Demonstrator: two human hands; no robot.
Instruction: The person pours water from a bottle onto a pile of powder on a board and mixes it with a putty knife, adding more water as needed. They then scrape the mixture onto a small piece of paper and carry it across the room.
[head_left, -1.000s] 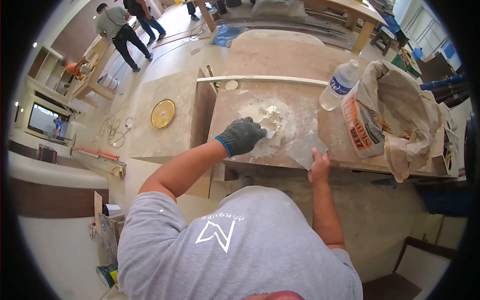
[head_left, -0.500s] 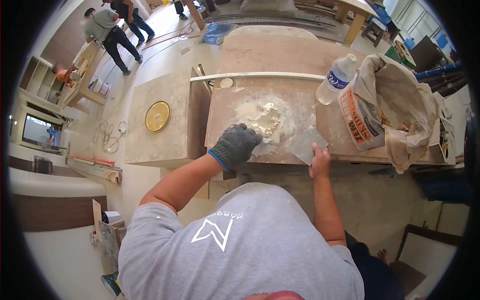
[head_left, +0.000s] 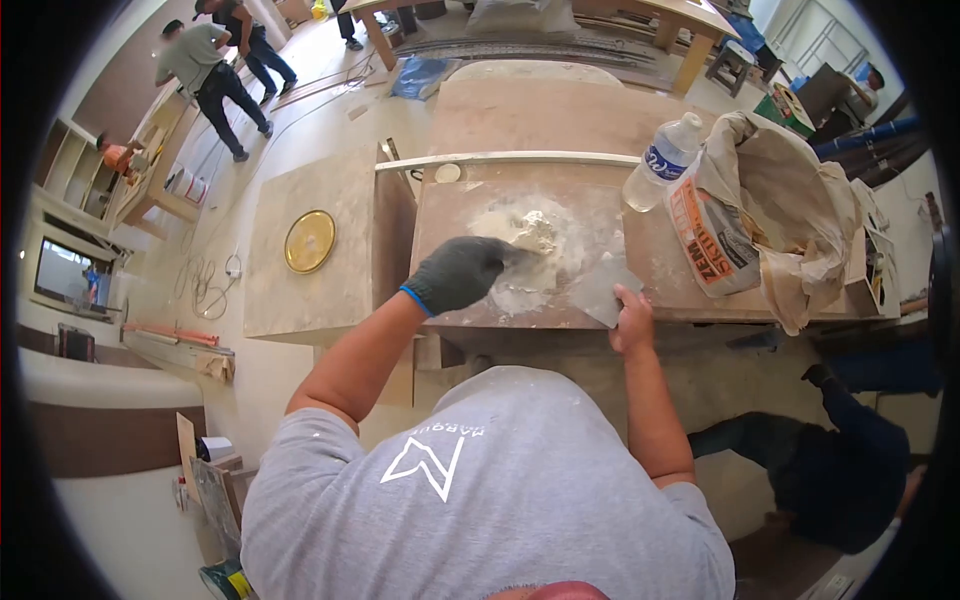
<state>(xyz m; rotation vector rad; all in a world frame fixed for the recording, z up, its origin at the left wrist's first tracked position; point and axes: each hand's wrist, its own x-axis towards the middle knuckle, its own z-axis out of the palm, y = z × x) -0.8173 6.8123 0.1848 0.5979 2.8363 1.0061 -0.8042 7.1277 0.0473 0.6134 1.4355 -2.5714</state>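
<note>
My left hand [head_left: 458,275], in a dark grey glove with a blue cuff, is closed on a scraper [head_left: 520,252], seen nearly edge-on and mostly hidden by the glove. The scraper reaches into a mound of cream-coloured wet paste and powder [head_left: 538,232] on the wooden board [head_left: 450,215]. My bare right hand [head_left: 632,320] grips the near corner of a flat, grey, square-edged scraper plate [head_left: 604,288], which lies low over the board's front right part. Powder smears surround the mound.
A water bottle [head_left: 662,162] and an opened paper sack [head_left: 715,235] stand to the right. On the left box [head_left: 270,290] lies a round gold lid [head_left: 311,241]. A pale strip [head_left: 520,158] crosses behind the mound. One person [head_left: 840,470] is low at right; others work at far left.
My left hand has turned and drawn slightly left, its scraper swinging from the board's front edge up into the mound. My right hand shifted slightly left. A person has come into view at lower right.
</note>
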